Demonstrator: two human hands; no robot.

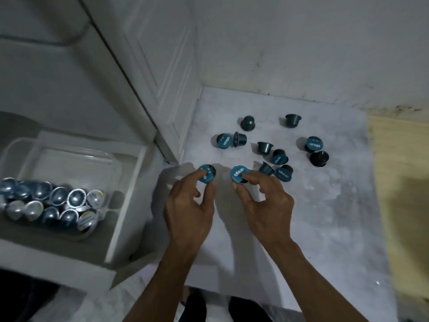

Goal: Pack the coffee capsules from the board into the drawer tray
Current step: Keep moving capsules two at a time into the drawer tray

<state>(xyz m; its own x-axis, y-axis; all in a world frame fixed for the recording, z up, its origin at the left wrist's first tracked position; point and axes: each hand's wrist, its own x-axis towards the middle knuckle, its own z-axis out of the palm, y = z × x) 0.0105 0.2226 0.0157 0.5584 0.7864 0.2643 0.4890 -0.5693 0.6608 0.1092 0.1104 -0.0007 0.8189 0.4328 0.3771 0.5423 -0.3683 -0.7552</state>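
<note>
Several teal coffee capsules (264,147) lie scattered on the pale grey board (325,205), some upright, some on their sides. My left hand (189,205) pinches one capsule (207,174) by its blue foil lid at the board's left edge. My right hand (264,201) pinches another capsule (239,174) between thumb and fingers, its lid tilted toward me. To the left, the open white drawer (125,205) holds a clear plastic tray (69,156) with several capsules (53,203) packed along its near side.
A white cabinet door (160,73) stands between the drawer and the board. A white wall (301,43) backs the board. A yellowish wooden surface (401,182) borders the board on the right. My feet (197,305) show at the bottom.
</note>
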